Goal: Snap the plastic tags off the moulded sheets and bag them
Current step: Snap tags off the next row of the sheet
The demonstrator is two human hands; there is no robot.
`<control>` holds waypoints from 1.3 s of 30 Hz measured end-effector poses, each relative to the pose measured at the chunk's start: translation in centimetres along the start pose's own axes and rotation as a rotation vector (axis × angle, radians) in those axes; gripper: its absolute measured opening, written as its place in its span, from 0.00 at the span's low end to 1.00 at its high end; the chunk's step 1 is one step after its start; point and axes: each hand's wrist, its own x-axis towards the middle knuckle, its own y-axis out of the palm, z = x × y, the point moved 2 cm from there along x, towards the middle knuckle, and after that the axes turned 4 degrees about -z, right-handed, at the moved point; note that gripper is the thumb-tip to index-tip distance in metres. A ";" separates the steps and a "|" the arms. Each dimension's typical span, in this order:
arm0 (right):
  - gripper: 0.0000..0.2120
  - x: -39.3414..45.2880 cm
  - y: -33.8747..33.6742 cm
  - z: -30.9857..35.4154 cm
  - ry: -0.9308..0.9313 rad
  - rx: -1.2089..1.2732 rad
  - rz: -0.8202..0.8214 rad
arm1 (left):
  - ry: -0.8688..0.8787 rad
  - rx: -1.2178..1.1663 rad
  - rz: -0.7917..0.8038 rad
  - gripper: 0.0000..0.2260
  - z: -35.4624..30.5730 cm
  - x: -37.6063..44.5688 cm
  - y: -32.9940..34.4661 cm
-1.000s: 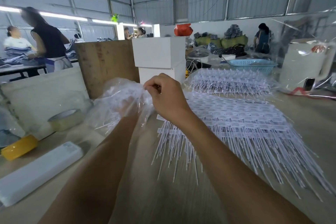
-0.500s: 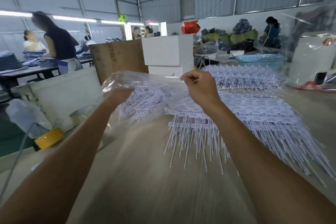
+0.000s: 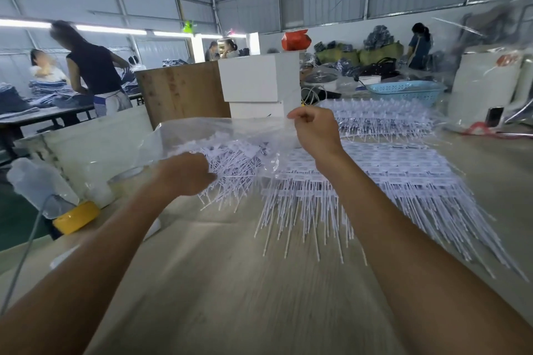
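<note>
A clear plastic bag (image 3: pixel 202 135) with loose white tags (image 3: pixel 233 158) inside is held open above the wooden table (image 3: pixel 230 282). My right hand (image 3: pixel 315 132) pinches the bag's upper rim at the right. My left hand (image 3: pixel 184 174) sits lower at the bag's mouth, fingers curled round a bunch of white tags. To the right, moulded sheets of white tags (image 3: pixel 375 176) lie stacked on the table, their thin stems fanning toward me. A second pile of sheets (image 3: pixel 380 115) lies farther back.
White boxes (image 3: pixel 259 86) and a wooden board (image 3: pixel 181 89) stand behind the bag. A blue basket (image 3: pixel 406 91) is at the back right. A yellow tape roll (image 3: pixel 76 217) and a clear tape roll (image 3: pixel 124 179) lie at the left edge. People work at tables behind.
My left hand has dropped from the bag's upper left rim to the tags at its mouth. My right hand keeps the rim lifted; the bag has spread wider.
</note>
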 end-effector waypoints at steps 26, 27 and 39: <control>0.07 -1.4 -25.7 -11.5 0.105 -0.515 -0.107 | -0.100 -0.087 -0.349 0.11 -11.1 0.5 0.8; 0.12 -1.3 -25.5 -11.8 0.140 -0.553 -0.071 | -0.117 -0.079 -0.377 0.10 -11.5 0.6 0.1; 0.12 -1.3 -24.5 -12.2 0.053 -0.920 0.121 | 0.405 -0.302 -0.073 0.18 -24.7 1.9 0.8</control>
